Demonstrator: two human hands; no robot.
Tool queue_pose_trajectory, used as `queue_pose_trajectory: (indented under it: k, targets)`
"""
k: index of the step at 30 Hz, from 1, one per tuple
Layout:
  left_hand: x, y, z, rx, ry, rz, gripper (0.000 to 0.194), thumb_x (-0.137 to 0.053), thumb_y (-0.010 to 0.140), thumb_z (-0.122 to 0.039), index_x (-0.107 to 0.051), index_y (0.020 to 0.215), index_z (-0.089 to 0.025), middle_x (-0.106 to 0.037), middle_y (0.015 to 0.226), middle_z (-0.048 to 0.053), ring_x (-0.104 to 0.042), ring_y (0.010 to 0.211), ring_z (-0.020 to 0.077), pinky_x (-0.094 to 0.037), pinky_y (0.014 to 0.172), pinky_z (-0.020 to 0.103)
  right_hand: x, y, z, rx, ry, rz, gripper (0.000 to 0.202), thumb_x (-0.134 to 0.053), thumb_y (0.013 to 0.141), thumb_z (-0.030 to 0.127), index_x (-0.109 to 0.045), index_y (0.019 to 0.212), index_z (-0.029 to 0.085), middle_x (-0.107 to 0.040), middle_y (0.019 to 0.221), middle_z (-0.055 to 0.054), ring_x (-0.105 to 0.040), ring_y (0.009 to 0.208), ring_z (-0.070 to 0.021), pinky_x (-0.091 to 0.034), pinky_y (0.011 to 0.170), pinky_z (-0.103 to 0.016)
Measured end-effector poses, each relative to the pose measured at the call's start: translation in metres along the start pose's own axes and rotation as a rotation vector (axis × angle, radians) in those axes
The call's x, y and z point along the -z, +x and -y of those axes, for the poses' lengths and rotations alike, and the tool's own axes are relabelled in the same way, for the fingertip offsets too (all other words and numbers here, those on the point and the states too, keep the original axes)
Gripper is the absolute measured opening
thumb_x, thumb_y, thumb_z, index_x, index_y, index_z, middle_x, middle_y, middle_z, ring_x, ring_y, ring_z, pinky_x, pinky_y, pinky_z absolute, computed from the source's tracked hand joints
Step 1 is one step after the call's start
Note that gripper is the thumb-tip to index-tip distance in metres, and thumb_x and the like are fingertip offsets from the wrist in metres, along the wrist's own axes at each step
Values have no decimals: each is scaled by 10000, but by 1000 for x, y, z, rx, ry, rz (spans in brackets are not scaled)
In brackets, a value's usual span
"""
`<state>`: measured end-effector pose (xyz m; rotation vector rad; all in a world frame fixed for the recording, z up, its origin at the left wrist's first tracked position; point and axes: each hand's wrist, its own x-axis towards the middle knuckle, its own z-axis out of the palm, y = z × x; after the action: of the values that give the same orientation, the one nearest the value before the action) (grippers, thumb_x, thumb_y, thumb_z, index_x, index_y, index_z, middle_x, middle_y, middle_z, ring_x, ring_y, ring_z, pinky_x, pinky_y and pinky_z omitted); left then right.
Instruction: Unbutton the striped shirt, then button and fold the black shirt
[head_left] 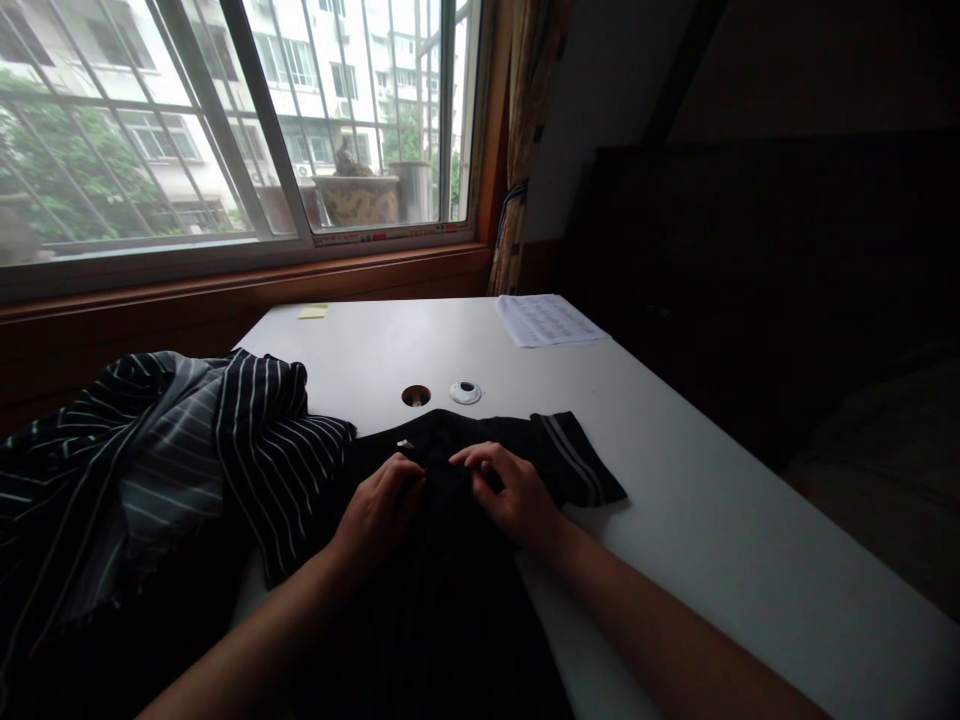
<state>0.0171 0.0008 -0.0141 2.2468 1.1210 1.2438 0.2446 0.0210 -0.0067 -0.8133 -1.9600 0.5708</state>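
A black short-sleeved shirt point(450, 600) lies spread on the white table, its sleeve point(574, 460) with grey stripes at the cuff pointing right. My left hand point(381, 508) is closed, thumb and fingers pinching the dark cloth near the top of the shirt. Just across from it, my right hand point(511, 492) bends its fingers down onto the same cloth, gripping it by the fingertips. A small white tag point(405, 444) shows on the shirt above my left hand. The exact folds between the fingertips are too dark to make out.
Striped black-and-white cloth point(262, 440) is heaped at the left. On the white table point(697, 530) are a round cable hole point(416, 396), its white cover point(465, 392), printed papers point(551, 320) and yellow sticky notes point(313, 312). Behind stands a barred window point(360, 120).
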Motion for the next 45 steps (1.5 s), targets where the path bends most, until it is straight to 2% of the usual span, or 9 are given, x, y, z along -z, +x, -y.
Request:
queue_pose_trajectory:
  k: [4,9,14,17,24,29,34,38,45]
  targets:
    - [1,-1,-1,-5,16,-58,81,-506,979,-142,-516,1025,-208,-559,893,-1,-565,739,119,-463,683,225,0,0,-3,27,-12,-49,195,-527,907,112,-547,1049,244,-677,1027,-26,-644,936,-185,-496,835,-335]
    - [2,0,-3,-27,50,-100,88,-514,967,-131,-522,1009,-207,-565,873,-7,-573,724,117,-467,663,215,1,2,-4,49,-52,-84,190,-550,910,119,-588,1046,246,-660,972,-25,-642,928,-195,-506,859,-354]
    - [1,1,-4,-30,44,-99,95,-512,968,-130,-529,1013,-211,-573,876,-10,-582,724,114,-471,665,211,1,3,-4,109,-32,-42,304,-568,916,93,-625,1163,262,-644,1010,-28,-637,949,-181,-524,860,-326]
    - [0,-1,-3,-28,48,-97,94,-514,969,-132,-531,1015,-213,-571,876,-12,-579,717,112,-469,664,212,0,3,-5,112,-26,-15,271,-599,918,105,-671,1121,269,-626,1005,-27,-632,925,-172,-529,832,-308]
    - [1,-3,-2,-22,10,-41,85,-510,979,-159,-524,1044,-211,-575,906,8,-584,753,128,-478,695,238,2,3,-4,118,-55,-61,235,-586,936,120,-695,1081,271,-617,971,-28,-627,892,-173,-529,797,-314]
    - [1,0,-4,-51,-9,73,59,-502,982,-190,-545,1023,-198,-582,877,22,-573,730,135,-470,668,246,3,2,1,121,-63,-96,232,-580,937,119,-692,1062,280,-611,962,-31,-621,892,-181,-534,790,-324]
    - [3,1,-6,-21,-71,171,96,-493,1000,-238,-565,1048,-196,-605,907,27,-591,760,140,-482,698,251,3,0,0,123,-73,-96,200,-560,947,127,-674,1022,272,-594,954,-29,-611,886,-180,-533,794,-330]
    - [3,3,-6,5,-84,198,161,-535,993,-280,-571,1133,-209,-620,969,34,-616,827,149,-496,739,253,3,1,0,126,-83,-99,187,-550,938,109,-647,1002,256,-571,955,-32,-600,885,-181,-526,794,-333]
    - [2,4,-6,-35,-95,226,134,-512,1004,-238,-615,1080,-197,-617,966,45,-625,839,143,-507,759,246,4,1,3,141,-97,-98,207,-501,927,82,-607,989,248,-546,946,-37,-585,856,-184,-525,768,-337]
